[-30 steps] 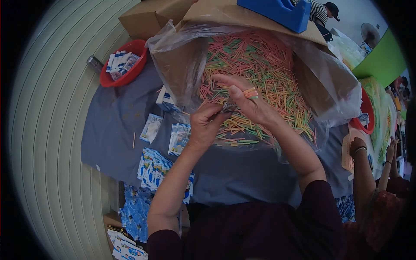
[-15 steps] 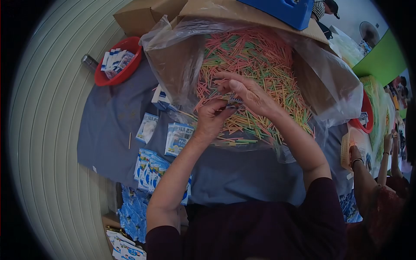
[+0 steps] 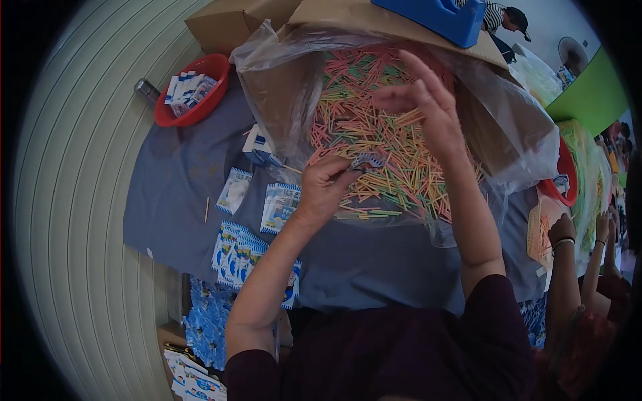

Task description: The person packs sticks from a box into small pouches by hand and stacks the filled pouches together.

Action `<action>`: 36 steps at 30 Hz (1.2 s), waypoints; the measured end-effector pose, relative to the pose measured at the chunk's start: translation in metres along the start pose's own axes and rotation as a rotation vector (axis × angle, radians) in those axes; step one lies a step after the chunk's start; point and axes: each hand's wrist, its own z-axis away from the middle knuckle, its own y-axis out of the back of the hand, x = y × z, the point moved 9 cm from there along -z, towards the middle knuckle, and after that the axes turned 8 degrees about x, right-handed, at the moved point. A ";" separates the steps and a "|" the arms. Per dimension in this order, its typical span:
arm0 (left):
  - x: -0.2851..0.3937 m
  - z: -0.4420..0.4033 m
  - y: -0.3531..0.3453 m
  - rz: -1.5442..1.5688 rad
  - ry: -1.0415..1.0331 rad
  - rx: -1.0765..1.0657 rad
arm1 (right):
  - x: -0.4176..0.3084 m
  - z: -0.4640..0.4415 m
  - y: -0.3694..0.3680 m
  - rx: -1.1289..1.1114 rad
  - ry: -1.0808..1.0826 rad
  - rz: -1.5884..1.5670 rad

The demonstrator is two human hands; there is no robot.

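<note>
My left hand (image 3: 325, 190) pinches a small clear-and-blue printed packet (image 3: 367, 161) at the near side of a box liner full of thin coloured sticks (image 3: 374, 137). The sticks are pink, green, yellow and orange. Above the heap, apart from the packet, is my right hand (image 3: 435, 110). Its upper fingers are stretched out, while a few pale orange sticks (image 3: 409, 119) show against the palm, seemingly held by the lower fingers. Flat blue-and-white packets (image 3: 280, 206) lie left of my left forearm, with a fanned pile of packets (image 3: 239, 254) nearer me.
A red bowl (image 3: 224, 67) with small boxes stands far left beside a metal flask (image 3: 146, 89). A blue-white box (image 3: 258, 147) sits by the carton (image 3: 294, 73). A blue tape dispenser (image 3: 461, 23) rests on its back. Co-workers' hands (image 3: 563, 229) are at right, near a basket (image 3: 535, 234).
My right hand has moved up and right, away from the packet, and its fingers have spread. My left hand keeps the packet in nearly the same place. The view has shifted slightly.
</note>
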 end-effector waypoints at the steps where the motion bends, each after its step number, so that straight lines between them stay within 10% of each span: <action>1: 0.002 0.001 0.005 -0.001 -0.003 0.005 | -0.003 0.002 0.010 -0.005 0.002 0.000; 3: 0.021 0.007 0.016 -0.079 -0.181 0.010 | -0.034 0.014 0.020 0.099 0.434 0.961; 6: 0.053 0.022 0.028 -0.094 -0.144 0.034 | -0.021 0.050 -0.004 -0.183 0.392 1.160; 9: 0.069 0.042 0.033 -0.161 -0.209 0.021 | -0.003 0.092 -0.048 -0.304 0.187 0.792; 21: 0.082 0.106 0.045 -0.324 -0.212 0.073 | 0.015 0.144 -0.097 -0.453 0.525 0.616; 27: 0.071 0.120 0.047 -0.145 -0.099 0.059 | 0.030 0.138 -0.085 -0.579 0.168 0.613; 36: 0.105 0.166 0.089 -0.307 0.058 0.167 | 0.044 0.069 0.077 -0.026 0.070 1.228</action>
